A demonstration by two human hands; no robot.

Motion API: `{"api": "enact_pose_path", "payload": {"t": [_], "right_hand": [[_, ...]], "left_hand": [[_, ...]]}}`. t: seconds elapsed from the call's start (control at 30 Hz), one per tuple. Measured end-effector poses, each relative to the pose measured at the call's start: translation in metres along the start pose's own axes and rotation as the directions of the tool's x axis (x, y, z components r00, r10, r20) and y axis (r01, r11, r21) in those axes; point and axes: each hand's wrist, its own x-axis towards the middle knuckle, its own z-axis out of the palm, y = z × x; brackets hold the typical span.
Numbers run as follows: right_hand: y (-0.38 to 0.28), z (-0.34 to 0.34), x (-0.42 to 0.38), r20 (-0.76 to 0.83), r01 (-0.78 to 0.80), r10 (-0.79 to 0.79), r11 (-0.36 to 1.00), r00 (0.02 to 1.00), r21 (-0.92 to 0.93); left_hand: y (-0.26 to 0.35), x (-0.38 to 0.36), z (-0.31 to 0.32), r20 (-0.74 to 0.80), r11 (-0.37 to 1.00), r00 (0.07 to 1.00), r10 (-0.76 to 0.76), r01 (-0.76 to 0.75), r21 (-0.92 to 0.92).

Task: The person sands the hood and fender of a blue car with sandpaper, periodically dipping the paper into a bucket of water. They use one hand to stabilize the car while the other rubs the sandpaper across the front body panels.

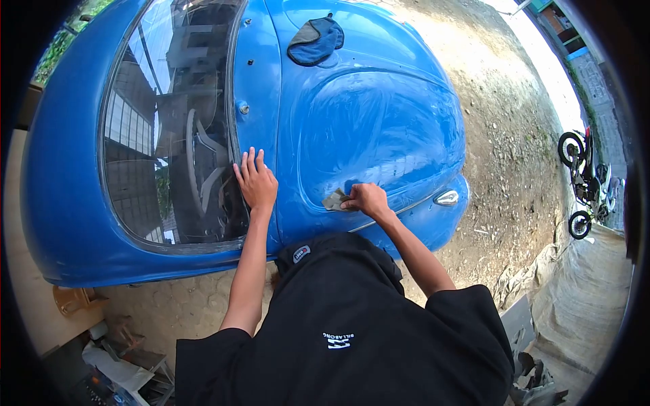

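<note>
A blue car with a rounded front hood fills the middle of the view. Whitish smears streak the hood's paint. My right hand pinches a small grey-beige cloth against the near side of the hood. With its fingers spread, my left hand lies flat on the blue panel beside the lower edge of the windshield. A folded blue and grey cloth rests on the far side of the hood, away from both hands.
A headlight sits on the near front fender. Gravelly ground stretches ahead of the car, with a motorcycle at the right. A pale tarp lies at lower right; assorted items are piled at lower left.
</note>
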Motion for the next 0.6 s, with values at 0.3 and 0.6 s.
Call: {"api": "enact_pose_path", "payload": {"t": [0.3,0.6], "right_hand": [[0.064,-0.017,-0.011,-0.165,-0.189,0.194,0.981,0.967,0.050],[-0.040,0.024,0.005,-0.071,0.076,-0.073,0.996,0.995,0.044]], "left_hand": [[0.006,-0.001,-0.002,0.012,0.999,1.000,-0.014,0.014,0.032],[0.002,-0.001,0.002,0.010,1.000,1.000,-0.004,0.004,0.015]]}}
